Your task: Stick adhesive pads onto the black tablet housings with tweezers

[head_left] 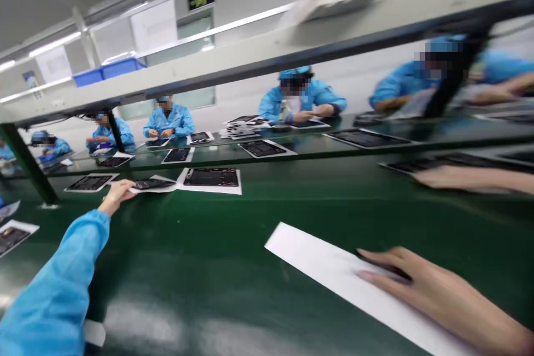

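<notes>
Green conveyor belt (208,267), with the left hand (119,192) at full stretch touching the edge of a dark flat panel (153,183) on a white backing sheet (142,190) (grip too blurred to tell) and the right hand (400,281) spread flat, holding down a long white paper strip (317,261) nearby.

Sheet (317,258) under right hand (417,283), panels (212,177) behind

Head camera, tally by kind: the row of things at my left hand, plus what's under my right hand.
Dark panels on white sheets: 3 (left panel, middle panel at the left hand, right panel)
White paper strip under the right hand: 1
Total: 4
</notes>
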`<action>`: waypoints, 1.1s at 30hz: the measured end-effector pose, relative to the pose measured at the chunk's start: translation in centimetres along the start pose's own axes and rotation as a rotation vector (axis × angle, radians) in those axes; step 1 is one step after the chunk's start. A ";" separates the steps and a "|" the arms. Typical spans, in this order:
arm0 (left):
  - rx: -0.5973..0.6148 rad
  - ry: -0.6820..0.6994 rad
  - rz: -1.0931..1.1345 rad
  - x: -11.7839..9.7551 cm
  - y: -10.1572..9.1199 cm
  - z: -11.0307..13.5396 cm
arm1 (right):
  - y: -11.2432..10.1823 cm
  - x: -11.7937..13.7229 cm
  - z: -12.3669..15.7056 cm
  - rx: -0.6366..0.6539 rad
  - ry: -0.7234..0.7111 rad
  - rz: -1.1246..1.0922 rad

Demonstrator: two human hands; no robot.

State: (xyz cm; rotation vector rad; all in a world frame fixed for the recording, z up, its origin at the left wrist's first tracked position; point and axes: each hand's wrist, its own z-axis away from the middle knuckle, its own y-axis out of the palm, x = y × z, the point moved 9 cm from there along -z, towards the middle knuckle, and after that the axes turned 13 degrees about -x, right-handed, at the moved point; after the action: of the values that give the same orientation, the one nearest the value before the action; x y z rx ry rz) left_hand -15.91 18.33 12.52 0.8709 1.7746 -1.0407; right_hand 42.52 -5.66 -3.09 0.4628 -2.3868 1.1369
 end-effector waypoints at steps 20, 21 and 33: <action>0.884 -0.062 0.089 -3.1 8.9 34.6 | -9.3 13.2 0.8 -0.347 -0.090 -0.099; 0.862 -0.001 0.162 -3.9 8.6 35.2 | -10.2 15.4 2.3 -0.439 -0.139 -0.201; -0.266 -0.124 0.385 5.2 -5.8 36.4 | -1.8 29.2 12.5 -0.215 -0.470 -0.397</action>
State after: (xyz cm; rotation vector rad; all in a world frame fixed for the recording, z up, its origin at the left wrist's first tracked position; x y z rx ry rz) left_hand -10.75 -16.27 -0.22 0.9124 1.5207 -0.5811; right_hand 15.64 -19.68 6.68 1.1713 -2.5920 0.6346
